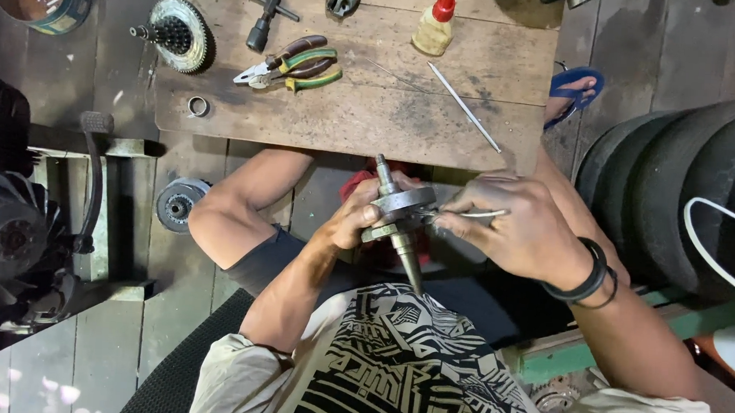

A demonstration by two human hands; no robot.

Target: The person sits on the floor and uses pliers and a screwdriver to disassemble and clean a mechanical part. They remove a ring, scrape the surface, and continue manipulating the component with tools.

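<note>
**Both hands on a crankshaft above the lap**

The person sits low, knees apart, with a wooden worktop [470,80] just beyond the knees. The left hand [357,218] has its fingers closed around a metal crankshaft [398,212], gripping it at the round web, with the shaft ends sticking out up toward the near edge of the worktop and down toward the patterned shirt. The crankshaft is held in the air, tilted slightly, between the near edge of the worktop and the person's chest. The right hand [517,224] has its fingers pinched shut on a thin metal rod [480,213], whose tip meets the crankshaft at the web. A black wristband [591,275] sits on the right wrist.

On the worktop, near its far left corner, lies a toothed gear assembly [176,33]. Beside it rests a dark T-shaped tool [264,20], and just below that a pair of pliers [295,67] with green and brown handles. A small metal ring [197,105] lies near the left edge. A squeeze bottle [435,26] with a red nozzle lies toward the far edge, and a long thin rod [465,106] runs diagonally toward the near right corner. Tyres [669,193] are stacked to the right of the worktop, and an engine [17,219] stands on the floor at the left.
</note>
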